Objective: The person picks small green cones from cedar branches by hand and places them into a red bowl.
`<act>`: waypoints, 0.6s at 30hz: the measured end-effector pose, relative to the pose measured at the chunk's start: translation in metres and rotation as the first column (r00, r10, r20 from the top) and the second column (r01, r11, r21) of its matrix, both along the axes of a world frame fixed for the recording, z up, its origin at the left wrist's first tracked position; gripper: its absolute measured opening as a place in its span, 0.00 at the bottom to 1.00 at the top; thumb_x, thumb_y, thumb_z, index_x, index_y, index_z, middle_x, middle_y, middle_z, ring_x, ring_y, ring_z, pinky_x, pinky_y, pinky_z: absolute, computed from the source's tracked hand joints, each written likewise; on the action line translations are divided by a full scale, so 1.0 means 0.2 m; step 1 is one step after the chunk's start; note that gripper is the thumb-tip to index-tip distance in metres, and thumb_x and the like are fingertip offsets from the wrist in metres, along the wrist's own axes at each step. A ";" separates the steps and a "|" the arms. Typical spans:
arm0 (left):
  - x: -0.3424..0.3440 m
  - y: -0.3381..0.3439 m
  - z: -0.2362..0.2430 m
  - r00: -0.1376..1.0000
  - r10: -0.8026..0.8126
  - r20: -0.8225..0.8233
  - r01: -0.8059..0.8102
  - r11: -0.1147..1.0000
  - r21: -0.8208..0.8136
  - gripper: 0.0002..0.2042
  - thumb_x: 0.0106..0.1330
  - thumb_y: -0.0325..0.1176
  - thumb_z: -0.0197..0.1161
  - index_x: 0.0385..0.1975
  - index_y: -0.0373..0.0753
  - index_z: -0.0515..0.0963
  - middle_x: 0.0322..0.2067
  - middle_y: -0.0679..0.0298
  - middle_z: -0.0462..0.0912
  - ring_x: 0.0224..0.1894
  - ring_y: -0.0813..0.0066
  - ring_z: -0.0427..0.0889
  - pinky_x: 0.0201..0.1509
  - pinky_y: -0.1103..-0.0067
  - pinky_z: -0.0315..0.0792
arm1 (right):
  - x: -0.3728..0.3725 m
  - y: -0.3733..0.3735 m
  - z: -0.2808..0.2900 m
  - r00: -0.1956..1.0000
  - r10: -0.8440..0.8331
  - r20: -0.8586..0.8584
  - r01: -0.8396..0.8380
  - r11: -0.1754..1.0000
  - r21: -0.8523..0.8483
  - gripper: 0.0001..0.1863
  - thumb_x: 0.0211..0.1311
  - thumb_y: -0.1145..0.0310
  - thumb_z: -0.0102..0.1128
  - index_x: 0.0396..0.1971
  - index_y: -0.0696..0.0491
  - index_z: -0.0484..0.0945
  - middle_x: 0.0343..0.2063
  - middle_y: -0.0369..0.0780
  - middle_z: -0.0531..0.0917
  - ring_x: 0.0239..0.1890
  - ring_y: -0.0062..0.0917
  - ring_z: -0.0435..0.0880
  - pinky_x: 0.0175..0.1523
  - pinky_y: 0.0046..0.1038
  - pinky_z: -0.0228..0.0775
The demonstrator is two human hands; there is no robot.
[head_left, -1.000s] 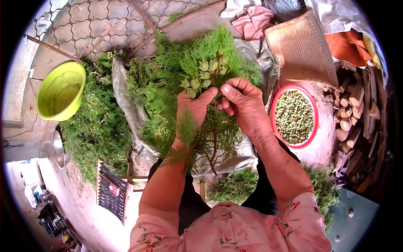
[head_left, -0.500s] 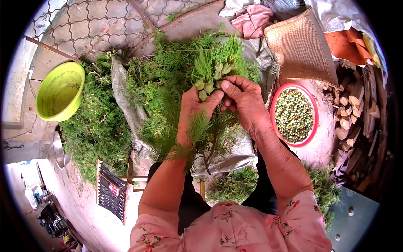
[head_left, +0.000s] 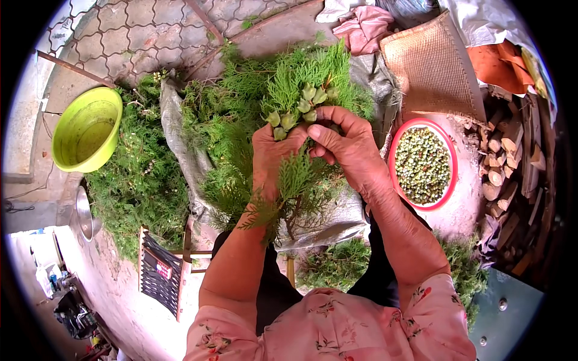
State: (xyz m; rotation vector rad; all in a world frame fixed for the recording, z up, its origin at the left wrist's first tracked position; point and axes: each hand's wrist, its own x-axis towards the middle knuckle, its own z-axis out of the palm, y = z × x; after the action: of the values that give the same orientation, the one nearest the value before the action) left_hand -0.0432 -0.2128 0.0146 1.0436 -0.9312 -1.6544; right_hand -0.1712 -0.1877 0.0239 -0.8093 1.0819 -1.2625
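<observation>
My left hand [head_left: 269, 157] is closed around a leafy evergreen branch [head_left: 296, 175], which looks like arborvitae. Green knobbly cones [head_left: 306, 103] cluster at its upper part, just above my fingers. From the right, my right hand [head_left: 348, 143] reaches in with thumb and fingers pinched together beside the lowest cones; whether a cone is between them is hidden. Beneath both hands, a heap of cut green branches [head_left: 247, 81] lies on a grey plastic sheet [head_left: 177, 135]. To the right stands a red-rimmed basin [head_left: 393, 165] holding many small green cones [head_left: 423, 167].
A lime-green basin [head_left: 90, 163] stands at the left above more cut branches [head_left: 141, 192]. Nearby are a metal bowl [head_left: 85, 216] and a black woven seat [head_left: 159, 274]. Stacked firewood [head_left: 495, 174] lines the right side, below a woven sack [head_left: 430, 69].
The cone cluster has shifted slightly up and its cones lie more spread. My left hand has moved a little left, and the branch's lower sprays have turned.
</observation>
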 end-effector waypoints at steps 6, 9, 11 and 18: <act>0.00 0.01 -0.01 0.999 -0.037 -0.005 0.037 0.999 0.012 0.04 0.57 0.26 0.59 0.29 0.34 0.76 0.23 0.70 0.77 0.21 0.86 0.72 0.22 0.86 0.66 | 0.01 0.01 -0.02 0.999 -0.042 -0.023 0.042 0.999 -0.009 0.11 0.53 0.71 0.60 0.34 0.60 0.73 0.24 0.36 0.77 0.22 0.14 0.74 0.23 0.15 0.67; 0.01 0.01 -0.02 0.997 -0.056 0.060 0.060 0.996 -0.070 0.04 0.56 0.26 0.59 0.29 0.34 0.76 0.22 0.70 0.77 0.21 0.87 0.71 0.22 0.86 0.67 | 0.02 0.01 0.00 0.997 -0.071 -0.006 0.071 0.996 0.048 0.10 0.53 0.70 0.59 0.33 0.59 0.73 0.23 0.35 0.77 0.20 0.13 0.72 0.21 0.14 0.65; -0.01 0.01 0.00 0.976 -0.047 0.211 0.061 0.996 -0.061 0.04 0.57 0.27 0.59 0.29 0.34 0.76 0.22 0.70 0.77 0.21 0.86 0.72 0.23 0.86 0.67 | 0.01 0.01 0.01 0.996 -0.089 -0.002 0.089 0.992 0.094 0.10 0.54 0.69 0.59 0.32 0.58 0.73 0.23 0.34 0.76 0.19 0.13 0.72 0.20 0.14 0.63; -0.01 0.01 -0.03 1.000 -0.022 -0.010 0.022 1.000 0.011 0.04 0.57 0.25 0.58 0.31 0.34 0.76 0.22 0.67 0.77 0.20 0.82 0.73 0.21 0.85 0.68 | 0.00 0.01 0.00 0.991 -0.071 0.111 0.052 0.984 0.169 0.09 0.57 0.67 0.55 0.34 0.56 0.73 0.21 0.32 0.75 0.16 0.13 0.70 0.19 0.14 0.56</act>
State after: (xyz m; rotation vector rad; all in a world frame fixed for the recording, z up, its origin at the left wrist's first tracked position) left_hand -0.0457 -0.2110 0.0087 1.0354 -0.9312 -1.6831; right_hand -0.1715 -0.1848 0.0243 -0.5729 1.1081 -1.2374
